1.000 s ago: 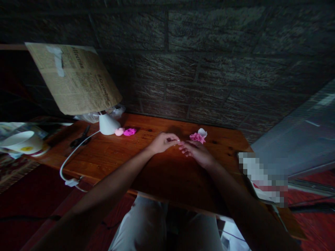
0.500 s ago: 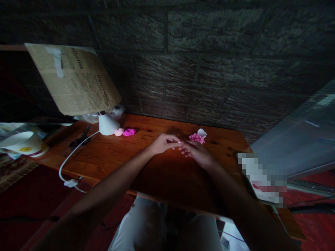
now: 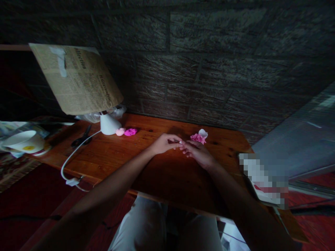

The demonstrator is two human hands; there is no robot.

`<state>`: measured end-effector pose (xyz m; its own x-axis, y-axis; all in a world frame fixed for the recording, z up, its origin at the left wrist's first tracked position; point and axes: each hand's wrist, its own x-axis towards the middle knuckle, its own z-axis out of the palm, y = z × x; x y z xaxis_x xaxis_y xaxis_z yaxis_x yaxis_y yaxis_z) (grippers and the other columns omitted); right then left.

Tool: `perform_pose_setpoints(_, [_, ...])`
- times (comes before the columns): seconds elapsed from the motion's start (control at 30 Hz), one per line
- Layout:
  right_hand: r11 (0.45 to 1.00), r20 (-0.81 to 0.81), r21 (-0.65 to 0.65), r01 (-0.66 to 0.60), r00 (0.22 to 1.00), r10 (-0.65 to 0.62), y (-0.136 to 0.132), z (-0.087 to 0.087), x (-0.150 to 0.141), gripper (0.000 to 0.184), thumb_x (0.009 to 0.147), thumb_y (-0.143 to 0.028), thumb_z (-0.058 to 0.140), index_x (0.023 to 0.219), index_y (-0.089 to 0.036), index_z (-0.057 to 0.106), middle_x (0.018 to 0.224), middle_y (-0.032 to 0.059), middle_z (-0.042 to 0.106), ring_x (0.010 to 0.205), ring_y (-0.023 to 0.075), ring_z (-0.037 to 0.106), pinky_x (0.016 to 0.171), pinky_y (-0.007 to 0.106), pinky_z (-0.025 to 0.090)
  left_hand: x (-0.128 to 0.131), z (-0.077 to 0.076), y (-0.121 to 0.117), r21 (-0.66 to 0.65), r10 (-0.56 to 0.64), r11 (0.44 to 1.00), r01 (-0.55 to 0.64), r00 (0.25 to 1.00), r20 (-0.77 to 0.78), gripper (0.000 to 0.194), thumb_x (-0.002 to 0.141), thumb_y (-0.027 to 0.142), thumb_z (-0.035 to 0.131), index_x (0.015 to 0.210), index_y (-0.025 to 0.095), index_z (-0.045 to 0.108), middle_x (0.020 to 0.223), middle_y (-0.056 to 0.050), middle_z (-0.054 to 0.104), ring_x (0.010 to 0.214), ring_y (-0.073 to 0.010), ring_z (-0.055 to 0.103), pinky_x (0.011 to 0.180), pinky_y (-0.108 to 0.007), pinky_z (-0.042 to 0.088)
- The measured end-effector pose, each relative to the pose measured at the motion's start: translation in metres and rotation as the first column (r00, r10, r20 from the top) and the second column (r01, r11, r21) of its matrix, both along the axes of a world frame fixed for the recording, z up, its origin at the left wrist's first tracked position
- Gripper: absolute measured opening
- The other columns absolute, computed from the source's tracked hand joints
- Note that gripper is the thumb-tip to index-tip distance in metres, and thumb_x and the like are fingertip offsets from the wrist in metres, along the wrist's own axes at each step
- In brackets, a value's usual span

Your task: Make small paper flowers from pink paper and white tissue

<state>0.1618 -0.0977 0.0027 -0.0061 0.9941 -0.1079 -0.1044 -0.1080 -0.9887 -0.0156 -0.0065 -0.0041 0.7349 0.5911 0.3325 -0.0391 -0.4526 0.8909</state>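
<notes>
My left hand (image 3: 164, 143) and my right hand (image 3: 196, 152) meet fingertip to fingertip just above the table. Between the pinched thumbs and forefingers shows a small whitish piece (image 3: 180, 142), too small to make out clearly. The other fingers of my right hand are loosely curled. Just behind that hand lies a pink ruffled flower-like piece (image 3: 198, 138) with a white petal-like piece (image 3: 203, 133) at its back. Farther left, a pale pink lump (image 3: 120, 131) and a magenta lump (image 3: 130, 132), both clay-like, sit side by side.
A lamp (image 3: 111, 124) with a newspaper-print shade (image 3: 81, 80) stands at the back left; its white cord (image 3: 63, 164) hangs over the front edge. Black scissors (image 3: 81, 139) and a white paper cup (image 3: 23, 142) are farther left. A blurred-out flat object (image 3: 264, 179) lies at the wooden table's (image 3: 167, 181) right end.
My hands stay nearly in place, their fingertips shifting only slightly around the small whitish piece, which shows a little more now. The whole view has shifted slightly.
</notes>
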Motion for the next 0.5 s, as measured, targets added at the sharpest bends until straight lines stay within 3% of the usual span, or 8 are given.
perform_pose_setpoints(0.1, [0.999,0.015,0.032,-0.017,1.000,0.017,-0.0012,0.0016,-0.0009,0.044,0.064,-0.059,0.083,0.076,-0.019,0.070,0.070,0.0004,0.067,0.059,0.0105,0.054,0.053,0.024,0.039,0.0000,-0.0004,-0.0003,0.021,0.002,1.000,-0.002,1.000,0.001,0.043,0.080,0.051,0.077,0.100,0.013,0.076,0.090,-0.009,0.078,0.070,-0.0130,0.068,0.064,-0.023,0.052])
perform_pose_setpoints(0.23, [0.999,0.046,0.052,-0.015,0.999,0.013,-0.0017,0.0026,-0.0020,0.040,0.066,-0.056,0.081,0.071,-0.020,0.065,0.053,-0.0074,0.047,0.049,0.0078,0.040,0.049,0.025,0.031,0.0006,0.0005,-0.0018,0.038,-0.011,0.999,0.012,1.000,-0.013,0.040,0.080,0.048,0.077,0.101,0.013,0.076,0.092,-0.008,0.078,0.071,-0.0127,0.068,0.066,-0.023,0.052])
perform_pose_setpoints(0.5, [0.996,0.129,0.089,-0.016,0.992,0.004,-0.0005,-0.0030,-0.0047,0.038,0.073,-0.056,0.075,0.072,-0.021,0.061,0.051,-0.0088,0.044,0.047,0.0080,0.038,0.049,0.026,0.029,0.0022,-0.0032,-0.0013,0.059,-0.039,0.997,0.040,0.999,-0.021,0.040,0.080,0.043,0.079,0.106,0.013,0.075,0.098,-0.010,0.078,0.082,-0.0149,0.070,0.072,-0.024,0.053])
